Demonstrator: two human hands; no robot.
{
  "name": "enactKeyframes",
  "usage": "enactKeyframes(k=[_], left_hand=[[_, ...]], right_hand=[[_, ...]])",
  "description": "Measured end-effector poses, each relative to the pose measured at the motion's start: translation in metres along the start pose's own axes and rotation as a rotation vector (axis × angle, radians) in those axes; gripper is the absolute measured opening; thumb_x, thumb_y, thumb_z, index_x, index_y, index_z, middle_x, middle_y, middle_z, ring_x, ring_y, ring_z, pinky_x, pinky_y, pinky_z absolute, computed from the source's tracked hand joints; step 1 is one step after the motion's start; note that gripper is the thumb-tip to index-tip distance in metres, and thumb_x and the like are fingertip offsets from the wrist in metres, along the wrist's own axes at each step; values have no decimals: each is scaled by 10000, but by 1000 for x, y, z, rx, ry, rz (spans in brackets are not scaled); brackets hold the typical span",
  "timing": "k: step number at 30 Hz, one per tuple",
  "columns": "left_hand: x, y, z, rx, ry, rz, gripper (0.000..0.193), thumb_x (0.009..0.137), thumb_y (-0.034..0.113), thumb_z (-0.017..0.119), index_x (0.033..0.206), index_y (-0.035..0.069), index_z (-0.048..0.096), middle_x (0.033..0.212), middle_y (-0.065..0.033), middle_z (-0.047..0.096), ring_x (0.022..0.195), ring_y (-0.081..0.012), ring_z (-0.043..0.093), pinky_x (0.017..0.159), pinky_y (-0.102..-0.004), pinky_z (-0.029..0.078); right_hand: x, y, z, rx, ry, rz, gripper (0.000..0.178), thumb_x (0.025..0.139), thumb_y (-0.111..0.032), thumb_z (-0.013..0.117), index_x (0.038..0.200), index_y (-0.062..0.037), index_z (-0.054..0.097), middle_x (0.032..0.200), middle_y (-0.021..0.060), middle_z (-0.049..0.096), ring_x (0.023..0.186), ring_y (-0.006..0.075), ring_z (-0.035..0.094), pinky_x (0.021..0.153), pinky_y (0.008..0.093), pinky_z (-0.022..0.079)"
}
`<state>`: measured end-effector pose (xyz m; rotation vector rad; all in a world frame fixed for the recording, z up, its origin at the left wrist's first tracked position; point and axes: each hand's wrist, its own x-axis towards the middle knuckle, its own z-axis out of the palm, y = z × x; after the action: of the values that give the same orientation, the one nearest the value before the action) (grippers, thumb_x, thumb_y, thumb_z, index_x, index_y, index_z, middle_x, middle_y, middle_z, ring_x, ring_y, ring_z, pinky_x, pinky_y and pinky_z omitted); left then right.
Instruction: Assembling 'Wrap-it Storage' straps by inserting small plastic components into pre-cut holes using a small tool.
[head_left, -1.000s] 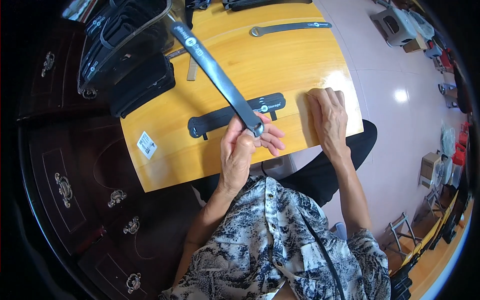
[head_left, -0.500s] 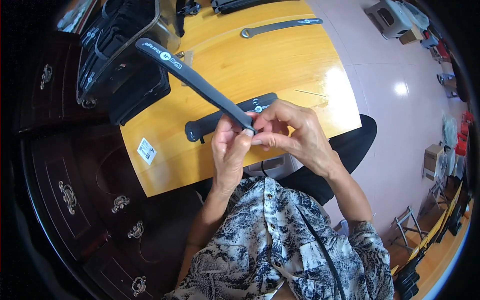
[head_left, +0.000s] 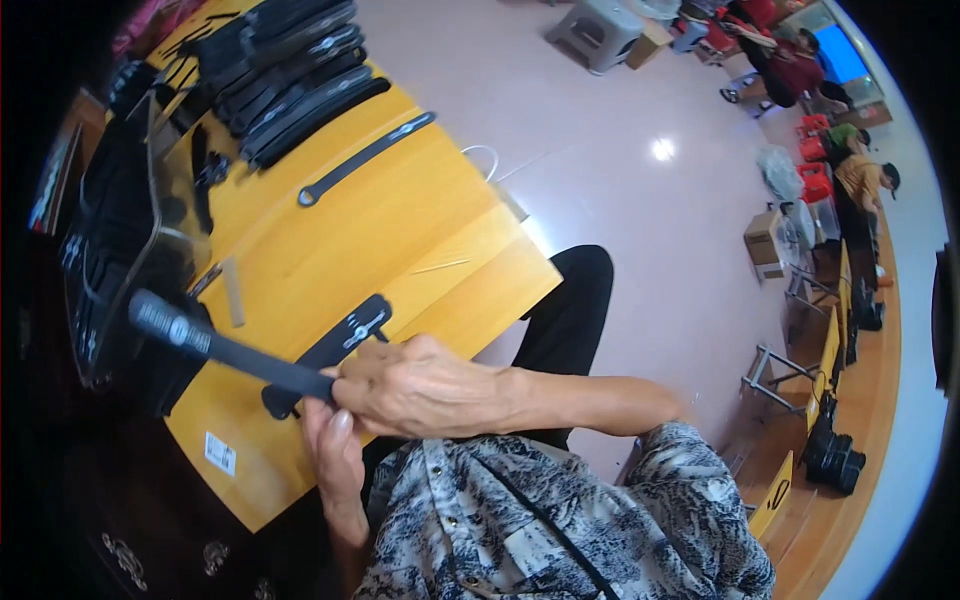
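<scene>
A dark grey hook-and-loop strap with white print stretches out to the left from my hands. My right hand is closed over its near end, back of the hand upward, so its fingertips are hidden. Just below, my left hand pinches the same end, thumb uppermost. Under and beyond the strap, another black strap or small bundle of straps lies on the yellow table, partly covered by my hands. Farther off, a single grey strap with a ring at one end lies flat.
Piles of black straps cover the table's far end. A clear-walled bin of black straps stands at the left. A white label lies near the left edge. Beyond are a grey stool, cartons and several people.
The view has swung to the right, so the table sits farther left. My right hand has turned over and closed across the strap's near end; the strap still points left.
</scene>
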<state>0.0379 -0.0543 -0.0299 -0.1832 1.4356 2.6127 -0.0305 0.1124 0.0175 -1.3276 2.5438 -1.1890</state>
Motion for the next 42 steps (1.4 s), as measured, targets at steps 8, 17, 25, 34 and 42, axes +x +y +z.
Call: enactKeyframes(k=[8,17,25,34,42], left_hand=[[-24,-9,-26,343,-116,164,546,973,263,478,1384,-45,295,1303,-131,452,1188,-213,467,1009,-332,365],[-21,10,8,833,82,261,590,971,464,369,1123,-89,509,884,-154,608,828,-240,588,704,-369,450],[-35,1,-1,352,-37,326,523,960,440,468,1071,-71,474,555,-43,466,367,-76,389,324,-226,305],[-42,12,2,-135,251,148,252,913,224,552,1040,10,509,838,-64,560,680,-119,544,554,-247,448],[-16,24,32,164,114,193,271,955,245,513,1057,-5,526,837,-45,578,650,-105,547,558,-208,456]], right_hand=[[-3,4,-1,551,-44,-44,211,751,-96,576,660,12,420,584,163,452,541,325,510,485,386,389],[0,-4,5,764,48,93,224,731,-66,546,564,-10,408,471,88,325,400,177,329,405,325,278],[-1,-24,3,1578,-149,511,166,801,-66,502,655,-6,555,522,-27,448,440,55,377,399,254,301],[8,-33,-2,1102,-128,157,143,828,-132,637,854,7,616,652,27,520,500,80,435,461,254,360],[1,-36,11,861,421,266,239,790,-88,738,1010,-9,692,891,40,554,709,92,519,555,220,395]])
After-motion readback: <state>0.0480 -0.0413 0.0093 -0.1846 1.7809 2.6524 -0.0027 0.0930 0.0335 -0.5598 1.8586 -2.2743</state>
